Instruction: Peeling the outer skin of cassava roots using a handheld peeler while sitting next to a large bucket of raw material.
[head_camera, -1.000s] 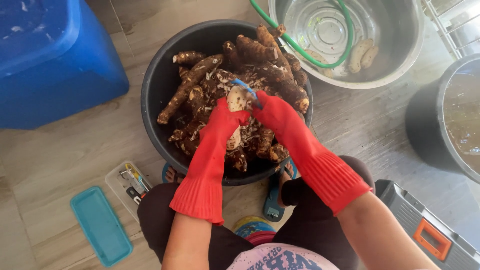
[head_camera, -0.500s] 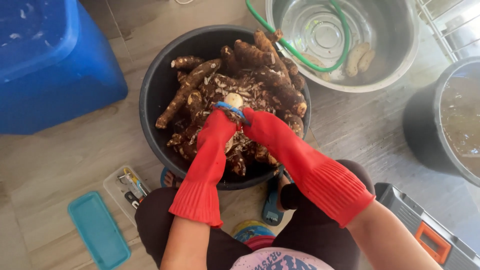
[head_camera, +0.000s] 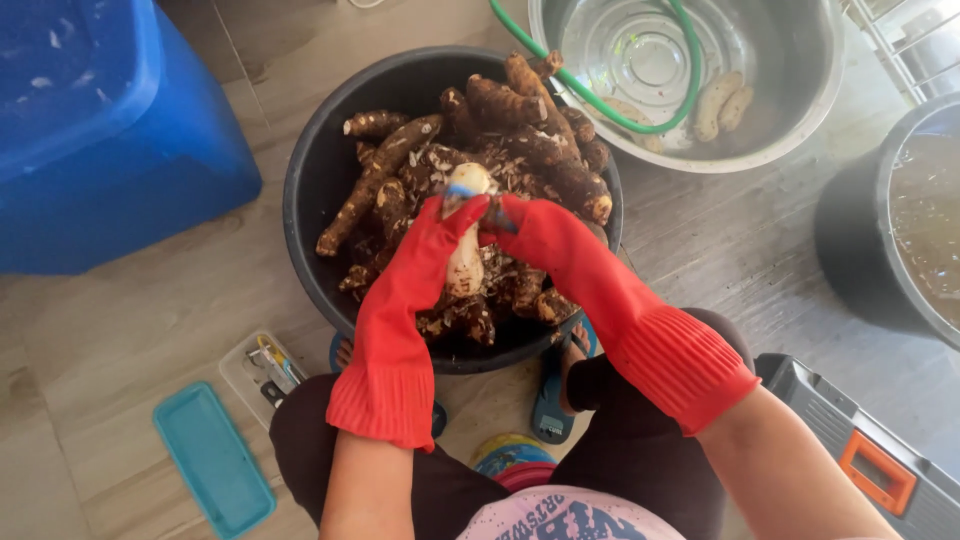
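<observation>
Both my hands wear long red rubber gloves over a black tub heaped with brown, unpeeled roots. My left hand grips a partly peeled pale root, held upright above the heap. My right hand presses a small blue-handled peeler against that root's upper side. Peelings lie scattered among the roots in the tub.
A steel basin at the top right holds a green hose and two peeled roots. A blue bin stands left, a dark pot of murky water right. A teal lid and small clear box lie lower left, a grey case lower right.
The root is now held more upright with more pale flesh showing, and both hands have shifted slightly toward the tub's middle while the peeler works along it.
</observation>
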